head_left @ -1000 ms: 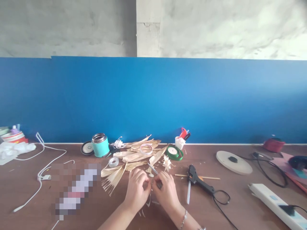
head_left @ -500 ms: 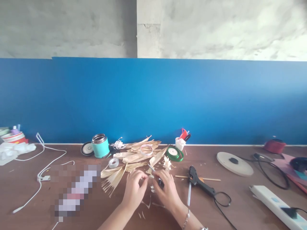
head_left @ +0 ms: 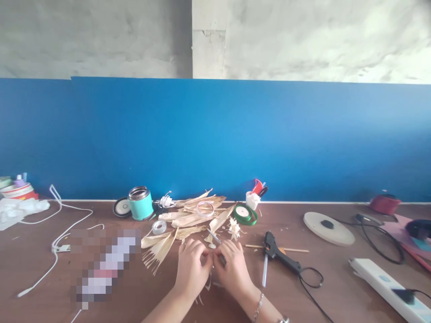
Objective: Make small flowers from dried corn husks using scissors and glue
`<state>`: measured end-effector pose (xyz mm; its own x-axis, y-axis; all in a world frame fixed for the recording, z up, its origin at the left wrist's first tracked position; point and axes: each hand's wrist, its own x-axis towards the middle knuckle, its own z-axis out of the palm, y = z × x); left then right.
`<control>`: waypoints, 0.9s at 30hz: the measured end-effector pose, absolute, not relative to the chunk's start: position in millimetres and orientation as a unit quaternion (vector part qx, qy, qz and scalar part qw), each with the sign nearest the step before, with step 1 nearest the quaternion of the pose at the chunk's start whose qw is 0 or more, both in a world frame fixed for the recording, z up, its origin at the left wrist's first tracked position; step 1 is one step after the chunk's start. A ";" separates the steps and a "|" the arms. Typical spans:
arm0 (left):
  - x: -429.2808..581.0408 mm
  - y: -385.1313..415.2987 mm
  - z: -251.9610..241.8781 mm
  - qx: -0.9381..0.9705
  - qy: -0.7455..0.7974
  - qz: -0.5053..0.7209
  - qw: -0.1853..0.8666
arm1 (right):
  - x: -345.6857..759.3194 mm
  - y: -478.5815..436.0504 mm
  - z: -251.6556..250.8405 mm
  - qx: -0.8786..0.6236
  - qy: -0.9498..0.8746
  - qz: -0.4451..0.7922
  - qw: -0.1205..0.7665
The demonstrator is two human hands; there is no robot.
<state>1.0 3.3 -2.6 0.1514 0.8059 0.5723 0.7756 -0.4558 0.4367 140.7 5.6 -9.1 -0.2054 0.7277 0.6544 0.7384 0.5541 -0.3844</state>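
My left hand is closed in a pinch, its fingertips meeting those of my right hand. Whatever small thing lies between the left fingertips is hidden. My right hand is closed around what looks like a pair of scissors; a thin metal blade points forward past the knuckles, and a dark bit of handle shows in the palm. Just beyond my fingers lies a pale cut petal of husk. A flower made of husk sits past my right hand. Dry corn husks, one with a fringed end, spread behind both hands.
A black glue gun with a clear stick lies across a wooden stick to the right. Green ribbon, clear tape, a turquoise jar and a white cup of tools stand behind. A power strip is at right.
My two hands have come together so that their fingertips meet. The dark handle in my right palm is now mostly covered. The view has tilted slightly down.
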 end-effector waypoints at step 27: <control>-6.6 9.4 -3.5 0.735 0.532 0.420 -0.036 | 146.6 11.7 -12.8 -0.563 -0.704 -0.031 0.431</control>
<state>-6.6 9.4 -3.5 0.0819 0.7511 0.6551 0.8111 -0.4321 0.3941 146.6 11.7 -12.8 0.0060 0.7665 0.6422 0.8206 0.3632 -0.4412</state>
